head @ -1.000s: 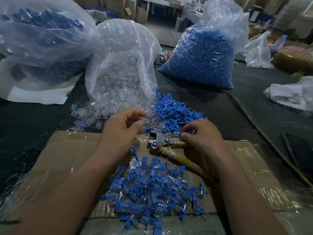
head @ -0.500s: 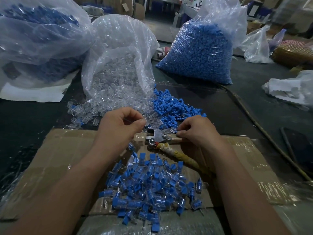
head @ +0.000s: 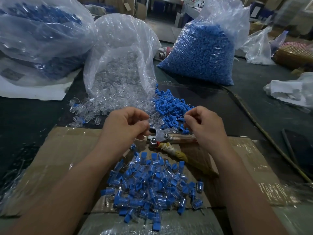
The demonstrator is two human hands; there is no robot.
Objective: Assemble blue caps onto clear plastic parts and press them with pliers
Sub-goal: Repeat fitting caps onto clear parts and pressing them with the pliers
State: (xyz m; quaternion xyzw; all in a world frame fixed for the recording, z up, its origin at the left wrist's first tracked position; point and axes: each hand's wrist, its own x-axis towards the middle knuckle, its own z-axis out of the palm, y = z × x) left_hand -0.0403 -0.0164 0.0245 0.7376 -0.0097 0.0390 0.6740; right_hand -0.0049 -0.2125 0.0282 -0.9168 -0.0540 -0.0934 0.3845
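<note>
Ok so both hands are up off the desk (head: 25, 126), hovering side by side with a small gap between them. The left hand (head: 125, 126) has its fingers curled in, and the grip is closed thumb-to-fingertips on what looks like a clear part (head: 150, 119). It's see-through, so it's honestly hard to make out much. The right hand (head: 204, 128) is doing the same thing, its grip pinched tight on a blue cap (head: 185, 123) right at the fingertips. The two pinches face each other but aren't touching.

Just under both grips, the pliers (head: 160, 137) lie flat on the cardboard (head: 67, 158). The metal head sits below the left grip, and nobody is holding them. One handle is wrapped in yellowish rag and angles back toward the person. The other runs under the right wrist.

Just past the grips, on the far side, there's a scatter of loose blue caps (head: 169, 104). Some loose clear pieces (head: 88, 112) are spilled out beyond the left grip. Further out behind the left grip is the big bag of clear parts (head: 118, 65), and behind the right grip is the bag of blue caps (head: 199, 55). A third bag (head: 39, 31) sits way off to the left.

On the near side of the grips, between the forearms, there's a heap of finished pieces (head: 152, 189) piled on the cardboard, clear bodies with blue on them.
</note>
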